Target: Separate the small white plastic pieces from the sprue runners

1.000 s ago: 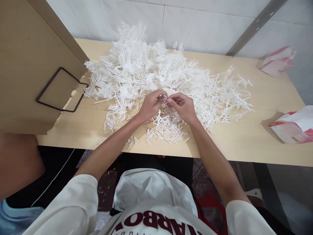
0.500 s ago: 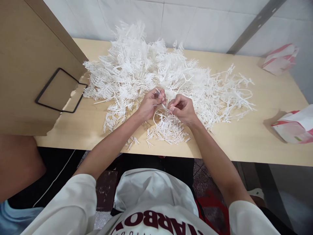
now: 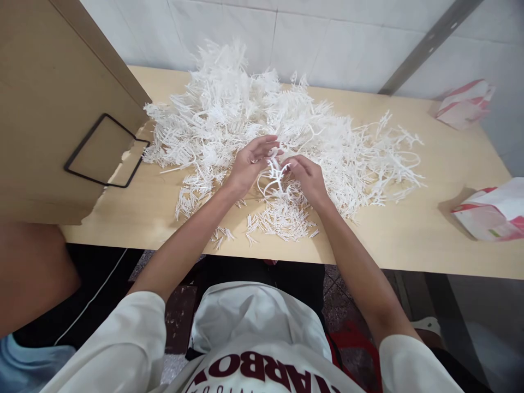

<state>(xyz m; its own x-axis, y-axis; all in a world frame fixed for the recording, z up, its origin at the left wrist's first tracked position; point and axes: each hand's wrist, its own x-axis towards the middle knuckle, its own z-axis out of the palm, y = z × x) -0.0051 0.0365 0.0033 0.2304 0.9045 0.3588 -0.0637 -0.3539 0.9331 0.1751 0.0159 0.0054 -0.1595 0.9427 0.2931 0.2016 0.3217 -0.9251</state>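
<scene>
A white branched plastic piece [image 3: 277,173] with thin curved stems hangs between my hands, over the front of the heap. My right hand [image 3: 310,177] pinches its right side between thumb and fingertips. On the other side, my left hand [image 3: 250,164] has its fingers stretched out and apart, with the thumb close to the piece; whether it touches is hard to see. Behind and around both hands spreads a large tangled heap of white plastic sprigs [image 3: 229,103]. Below them lies a small pile of short white bits [image 3: 282,221].
At the left a cardboard box [image 3: 45,109] stands beside a black wire frame [image 3: 97,180]. Two red-and-white paper bags are at the right, one nearer [image 3: 493,213] and one farther [image 3: 466,103]. A tiled wall [image 3: 307,38] backs the table. Another person's bare limb [image 3: 36,278] shows at lower left.
My left fingers have uncurled from a pinch and spread. The white branched piece now shows more fully between my hands. My right hand stays nearly in place, and the view has shifted slightly.
</scene>
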